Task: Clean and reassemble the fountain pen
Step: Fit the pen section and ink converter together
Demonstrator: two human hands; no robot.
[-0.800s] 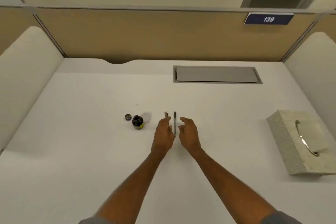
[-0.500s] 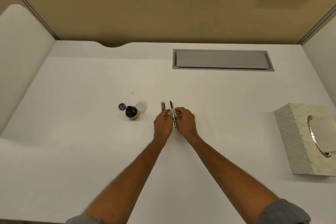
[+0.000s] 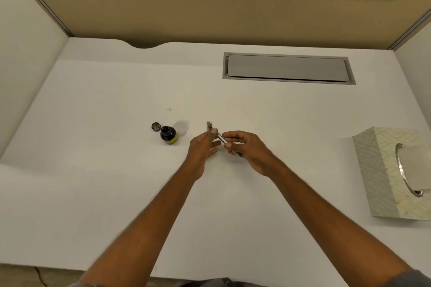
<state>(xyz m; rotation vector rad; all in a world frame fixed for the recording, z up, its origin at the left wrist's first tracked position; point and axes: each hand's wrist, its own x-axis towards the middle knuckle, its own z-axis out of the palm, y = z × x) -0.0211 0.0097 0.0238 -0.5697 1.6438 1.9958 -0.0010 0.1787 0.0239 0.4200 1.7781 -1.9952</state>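
A slim silver fountain pen (image 3: pixel 221 139) is held just above the white desk (image 3: pixel 93 170), tilted, between both hands. My right hand (image 3: pixel 245 149) pinches its lower part with thumb and fingers. My left hand (image 3: pixel 204 149) touches its upper end with thumb and forefinger. A short grey pen part (image 3: pixel 208 125) lies on the desk just beyond my left fingertips. An open black ink bottle (image 3: pixel 168 134) with a yellow label stands to the left, its small round cap (image 3: pixel 155 126) beside it.
A pale patterned tissue box (image 3: pixel 382 170) sits at the right edge of the desk. A grey cable-tray lid (image 3: pixel 288 69) is set into the desk at the back. Cubicle panels close in the back and both sides.
The pen lay on the desk between my open hands; my right hand took hold of it and lifted it, tilting it, and my left hand came onto its upper end.
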